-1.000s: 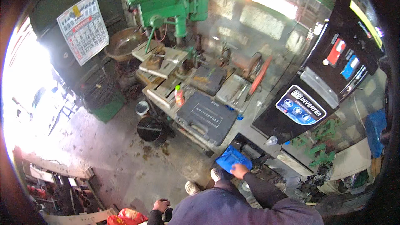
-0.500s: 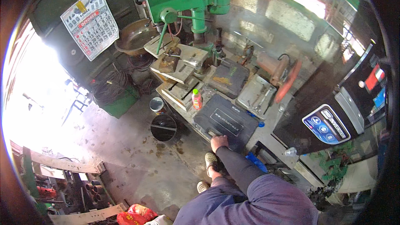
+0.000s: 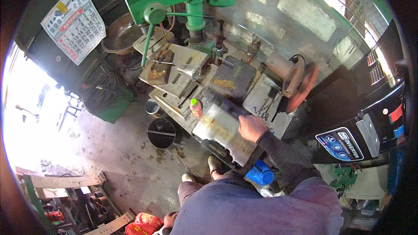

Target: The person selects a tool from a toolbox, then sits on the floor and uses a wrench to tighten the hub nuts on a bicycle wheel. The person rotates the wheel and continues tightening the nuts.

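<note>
My right hand point(image 3: 251, 127) has its fingers curled at the lid of a dark plastic case point(image 3: 220, 103), which is raised, showing a pale, stained inside point(image 3: 217, 132). A bottle with a green cap point(image 3: 196, 109) stands just left of it. Behind are a second dark case point(image 3: 230, 76) and a metal tray with tools point(image 3: 259, 95). A blue plastic object point(image 3: 261, 173) lies below the bench. My left hand point(image 3: 170, 218) hangs at the lower edge beside a red bag point(image 3: 143, 224), partly hidden by my body, its grip unclear.
A green drill press point(image 3: 191, 24) stands at the back, a red-orange machine point(image 3: 300, 87) to the right, beside a black refrigerator point(image 3: 344, 135). Buckets point(image 3: 161, 132) sit on the floor. A rack point(image 3: 69, 182) stands at lower left, a wire-filled green bin point(image 3: 109, 104) further back.
My right hand has moved up from the blue object to the dark case, whose lid has lifted from closed to raised. The view has shifted with my head.
</note>
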Available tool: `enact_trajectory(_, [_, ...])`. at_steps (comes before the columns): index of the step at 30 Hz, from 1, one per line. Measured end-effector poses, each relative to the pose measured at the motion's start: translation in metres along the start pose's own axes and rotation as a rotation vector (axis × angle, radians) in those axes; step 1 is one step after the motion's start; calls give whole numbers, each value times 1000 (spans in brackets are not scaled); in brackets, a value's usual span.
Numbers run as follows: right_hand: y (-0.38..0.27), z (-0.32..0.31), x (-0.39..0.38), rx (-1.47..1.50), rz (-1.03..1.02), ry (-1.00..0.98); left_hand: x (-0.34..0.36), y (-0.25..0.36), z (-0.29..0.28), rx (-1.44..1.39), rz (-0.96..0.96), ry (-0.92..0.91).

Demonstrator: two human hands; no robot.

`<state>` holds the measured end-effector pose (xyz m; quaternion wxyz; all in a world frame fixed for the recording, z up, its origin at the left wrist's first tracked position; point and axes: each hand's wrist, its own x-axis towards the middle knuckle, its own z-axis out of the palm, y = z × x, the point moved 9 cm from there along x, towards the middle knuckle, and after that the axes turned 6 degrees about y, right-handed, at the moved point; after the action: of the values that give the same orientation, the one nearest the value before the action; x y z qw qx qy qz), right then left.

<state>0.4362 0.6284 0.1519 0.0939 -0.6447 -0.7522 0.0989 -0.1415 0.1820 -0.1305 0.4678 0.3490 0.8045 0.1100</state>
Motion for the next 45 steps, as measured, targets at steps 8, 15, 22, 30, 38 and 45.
enact_trajectory(8, [79, -18, 42, -40, 55, 281, 17, 62, -44, 121, -50, -129])
enact_trajectory(15, [192, 18, 3, -523, 172, 500, 82, 93, -105, 182, 23, 160])
enact_trajectory(22, [21, -8, 70, -262, 127, 482, -18, -5, -42, -135, -249, 291])
enact_trajectory(30, [-115, 110, 50, -59, -225, 164, -144, -135, 110, 206, -466, -52])
enact_trajectory(38, [-114, 195, 7, 69, -285, -40, -117, -85, 140, 568, 40, -112])
enact_trajectory(45, [9, 274, -58, 102, -151, 121, -51, -24, 12, -209, -320, 107])
